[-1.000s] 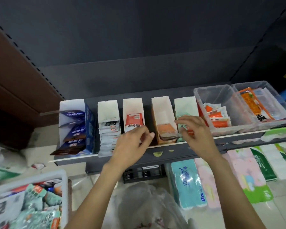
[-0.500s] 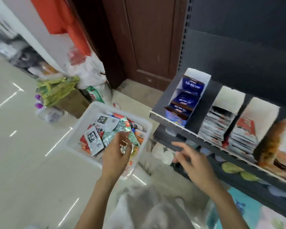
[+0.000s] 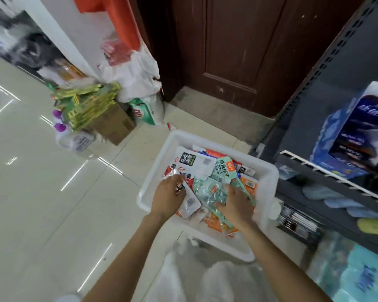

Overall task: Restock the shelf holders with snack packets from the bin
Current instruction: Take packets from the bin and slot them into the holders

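Two bare arms are seen, coming in from the bottom. No sleeves are worn on the forearms, and the wrists are bare too. The left hand (image 3: 167, 196) and the right hand (image 3: 236, 207) are bare. The fingers are partly hidden, so nails cannot be made out.

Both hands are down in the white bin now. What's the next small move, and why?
Probably close the left hand on the white packet under its fingers and lift it clear. Both hands are in the white bin, the right hand spread on the green packets, and neither has plainly lifted anything; the blue shelf holder stands to the right.
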The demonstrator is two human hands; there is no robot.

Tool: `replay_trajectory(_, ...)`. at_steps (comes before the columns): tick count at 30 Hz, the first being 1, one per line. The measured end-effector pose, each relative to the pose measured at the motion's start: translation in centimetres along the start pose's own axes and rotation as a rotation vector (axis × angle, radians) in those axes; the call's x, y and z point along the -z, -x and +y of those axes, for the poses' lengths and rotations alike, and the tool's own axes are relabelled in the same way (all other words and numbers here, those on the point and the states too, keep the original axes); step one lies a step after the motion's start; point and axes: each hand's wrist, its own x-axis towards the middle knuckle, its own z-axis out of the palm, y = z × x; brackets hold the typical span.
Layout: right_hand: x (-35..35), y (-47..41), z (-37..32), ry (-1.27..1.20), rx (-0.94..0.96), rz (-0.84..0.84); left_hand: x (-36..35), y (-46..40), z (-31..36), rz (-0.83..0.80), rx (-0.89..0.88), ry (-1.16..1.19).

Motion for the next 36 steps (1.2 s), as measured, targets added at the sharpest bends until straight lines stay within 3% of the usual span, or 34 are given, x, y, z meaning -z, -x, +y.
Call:
replay_trajectory(5, -1.8, -0.9, -0.2, 0.047, -0.116, 0.104, -2.1, -3.9, 0.6, -0.225, -0.153, -0.036)
replay_trajectory(9, -1.8, -1.1, 1.1, 0.043, -0.218, 0.095, -4.3, -5.8, 1.6, -0.393, -0.364, -0.277)
replay_trajectory(13, -1.4, -1.1, 1.6, -0.009, -0.264, 0.092, -4.8, -6.9, 2.0, -0.398, -0.468, -0.519)
replay_trajectory(17, -1.1, -1.0, 1.3, -0.128, -0.298, 0.194, -4.5, -8.1, 2.6, -0.373, -0.532, -0.622)
replay_trajectory(25, 1.6, 0.0, 0.9, -0.117, -0.37, 0.337, -4.0, -8.7, 1.6, -0.358, -0.498, -0.352)
replay_trajectory(31, 5.7, 2.2, 1.9, -0.141, -0.543, 0.281, -3.8, -8.7, 2.5, -0.351, -0.513, -0.333)
replay_trajectory(34, 7.6, 4.3, 2.8, -0.249, -0.547, 0.312, -3.9, -8.7, 3.3, -0.358, -0.61, -0.347)
replay_trajectory(36, 8.1, 5.3, 3.7, -0.513, -0.523, 0.373, -4.0, -8.7, 4.0, -0.38, -0.644, -0.295)
